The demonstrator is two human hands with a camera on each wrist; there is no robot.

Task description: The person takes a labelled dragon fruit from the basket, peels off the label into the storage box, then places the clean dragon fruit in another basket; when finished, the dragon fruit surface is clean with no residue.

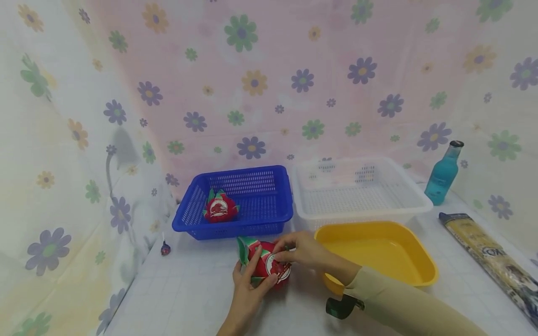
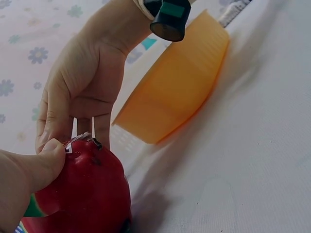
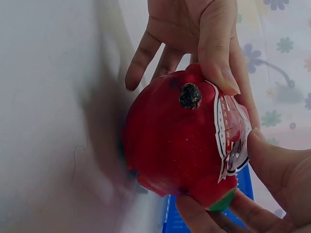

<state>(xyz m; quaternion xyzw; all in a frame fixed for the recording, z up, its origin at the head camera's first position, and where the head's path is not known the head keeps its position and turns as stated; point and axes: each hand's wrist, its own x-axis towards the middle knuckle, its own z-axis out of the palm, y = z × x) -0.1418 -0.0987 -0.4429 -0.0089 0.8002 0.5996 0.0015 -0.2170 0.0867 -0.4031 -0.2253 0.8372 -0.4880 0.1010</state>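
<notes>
A red dragon fruit (image 1: 265,263) with green scale tips and a white-edged label (image 1: 278,267) is held between both hands over the white table. My left hand (image 1: 248,284) grips it from the near left, its thumb on the label's lower edge. From the far right my right hand (image 1: 300,249) holds the fruit with bent thumb and fingers. In the right wrist view the right thumb (image 3: 265,150) lies against the label, part of which stands off the skin. The dark stem end (image 3: 190,95) shows there too.
Another labelled dragon fruit (image 1: 220,207) sits in a blue basket (image 1: 235,228). Beside it stand a white basket (image 1: 365,213) and a yellow tub (image 1: 378,254). Farther right are a blue bottle (image 1: 443,176) and a long package (image 1: 489,252). A small dark red object (image 1: 166,248) lies at left.
</notes>
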